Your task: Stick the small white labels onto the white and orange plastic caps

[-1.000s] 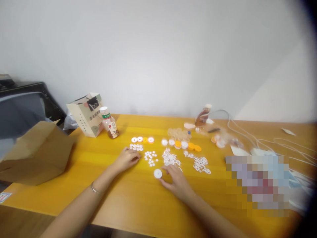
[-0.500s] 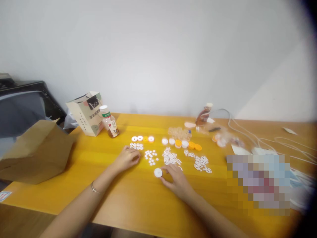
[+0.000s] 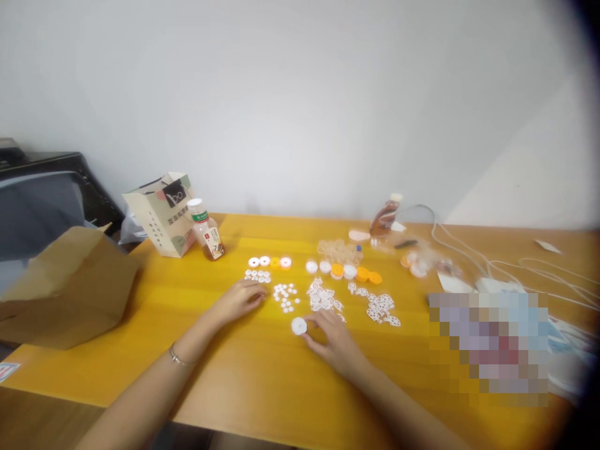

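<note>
the disc (image 3: pixel 299 326) looks smooth plastic, the table (image 3: pixel 262 387) glossy wood.

White disc (image 3: pixel 299 326) in the right fingers (image 3: pixel 317 347)
It is round and its face points up. The fingers pinch its right edge. I can't tell if its bottom touches the desk (image 3: pixel 262 381).

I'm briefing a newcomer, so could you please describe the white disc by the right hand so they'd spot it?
On the yellow-brown table, find the right hand. The white disc is at its fingers. Unlike the white and orange discs lined up farther back, it sits apart from any row.
</note>
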`<state>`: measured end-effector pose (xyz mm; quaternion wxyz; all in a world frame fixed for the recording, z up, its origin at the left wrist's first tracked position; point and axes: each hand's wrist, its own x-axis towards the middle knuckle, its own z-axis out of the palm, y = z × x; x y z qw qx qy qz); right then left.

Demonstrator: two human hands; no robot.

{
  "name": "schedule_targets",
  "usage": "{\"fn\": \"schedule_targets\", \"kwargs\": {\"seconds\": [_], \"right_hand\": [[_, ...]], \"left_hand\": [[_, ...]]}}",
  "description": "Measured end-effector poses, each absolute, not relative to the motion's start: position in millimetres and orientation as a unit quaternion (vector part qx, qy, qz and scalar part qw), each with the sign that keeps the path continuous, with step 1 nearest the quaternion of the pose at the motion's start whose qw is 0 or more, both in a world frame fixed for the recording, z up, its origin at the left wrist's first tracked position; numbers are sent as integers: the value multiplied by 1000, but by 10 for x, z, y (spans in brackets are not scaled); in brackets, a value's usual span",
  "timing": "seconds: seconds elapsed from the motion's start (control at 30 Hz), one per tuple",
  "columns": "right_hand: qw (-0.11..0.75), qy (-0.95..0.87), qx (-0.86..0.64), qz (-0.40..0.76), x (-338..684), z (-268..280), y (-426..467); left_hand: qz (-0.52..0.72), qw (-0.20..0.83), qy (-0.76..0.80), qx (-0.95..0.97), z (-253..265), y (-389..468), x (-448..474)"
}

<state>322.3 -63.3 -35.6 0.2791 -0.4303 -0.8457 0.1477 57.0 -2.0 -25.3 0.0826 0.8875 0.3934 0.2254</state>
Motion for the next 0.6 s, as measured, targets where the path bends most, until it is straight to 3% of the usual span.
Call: {"fn": "schedule_targets", "kwargs": {"seconds": [0.3, 0.6], "right_hand": [[277, -844, -433, 152, 3206, -366, -643], [338, -823, -430, 155, 3156, -420, -672]], "left_hand": [[252, 176, 430, 849, -199, -61, 595], [326, 341, 428, 771, -238, -139, 789]]}}
